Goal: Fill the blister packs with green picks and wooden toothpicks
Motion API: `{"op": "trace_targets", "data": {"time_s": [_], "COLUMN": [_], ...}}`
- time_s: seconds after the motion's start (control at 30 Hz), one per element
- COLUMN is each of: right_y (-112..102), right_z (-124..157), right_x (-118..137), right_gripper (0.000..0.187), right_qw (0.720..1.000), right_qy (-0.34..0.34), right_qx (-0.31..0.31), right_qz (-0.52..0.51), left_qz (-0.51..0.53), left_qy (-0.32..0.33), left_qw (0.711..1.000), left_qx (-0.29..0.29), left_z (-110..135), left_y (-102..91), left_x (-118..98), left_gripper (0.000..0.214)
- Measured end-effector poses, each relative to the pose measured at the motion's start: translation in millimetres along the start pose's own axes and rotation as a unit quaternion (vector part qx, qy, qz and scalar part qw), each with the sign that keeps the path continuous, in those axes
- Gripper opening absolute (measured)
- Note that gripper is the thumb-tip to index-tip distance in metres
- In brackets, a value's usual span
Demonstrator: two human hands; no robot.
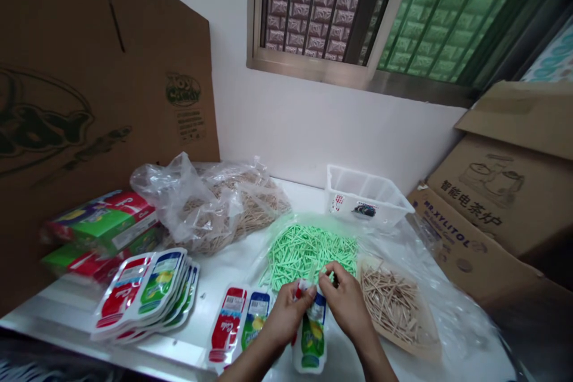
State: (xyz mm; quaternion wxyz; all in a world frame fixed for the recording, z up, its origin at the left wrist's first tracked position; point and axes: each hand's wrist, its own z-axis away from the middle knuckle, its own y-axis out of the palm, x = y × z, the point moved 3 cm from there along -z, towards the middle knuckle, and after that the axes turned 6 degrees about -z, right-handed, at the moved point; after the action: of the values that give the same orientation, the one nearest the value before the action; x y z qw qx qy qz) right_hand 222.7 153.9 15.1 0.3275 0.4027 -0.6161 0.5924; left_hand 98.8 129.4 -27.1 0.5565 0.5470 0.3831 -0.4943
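Observation:
My left hand [289, 313] is closed, thumb and fingers gripping a bottle-shaped candy packet [313, 334] with red and green-blue halves printed with cola and lemon. My right hand [347, 298] is pinched at the packet's top edge, and a bit of a pale green stick [330, 276] shows between its fingertips. Just beyond both hands lies a heap of short green sticks [308, 248] on clear plastic. A similar flat packet [237, 325] rests on the table left of my left hand, partly covered by that forearm.
Farther left sits a stack of packets [145, 292], with display boxes [107, 224] behind it. A clear bag of brown sticks [224, 209] lies at the back. To the right are a tray of brown sticks [391, 301], a white plastic basket [364, 194] and cardboard boxes [496, 203]. A large carton [111, 89] stands left.

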Motion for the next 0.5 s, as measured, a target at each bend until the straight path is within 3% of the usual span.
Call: {"op": "trace_targets", "data": {"time_s": [0.13,0.27,0.5], "right_y": [1.5,2.9,3.9], "right_z": [3.0,1.6,0.4], "right_x": [-4.4,-3.2,1.3], "right_gripper": [0.011,0.029,0.03], "right_qw": [0.999,0.992,0.994], "right_qy": [-0.019,-0.027,-0.012], "right_qx": [0.007,0.007,0.002], "right_qz": [-0.05,-0.121,-0.107], "left_qz": [0.001,-0.007,0.008], "left_qy": [0.001,0.003,-0.01], "left_qw": [1.0,1.0,1.0], "left_qx": [0.006,0.027,0.014], "left_z": [-0.6,-1.3,1.3], "left_y": [-0.2,0.5,1.9], "left_x": [-0.2,0.1,0.3], "left_gripper": [0.043,0.044,0.043]}}
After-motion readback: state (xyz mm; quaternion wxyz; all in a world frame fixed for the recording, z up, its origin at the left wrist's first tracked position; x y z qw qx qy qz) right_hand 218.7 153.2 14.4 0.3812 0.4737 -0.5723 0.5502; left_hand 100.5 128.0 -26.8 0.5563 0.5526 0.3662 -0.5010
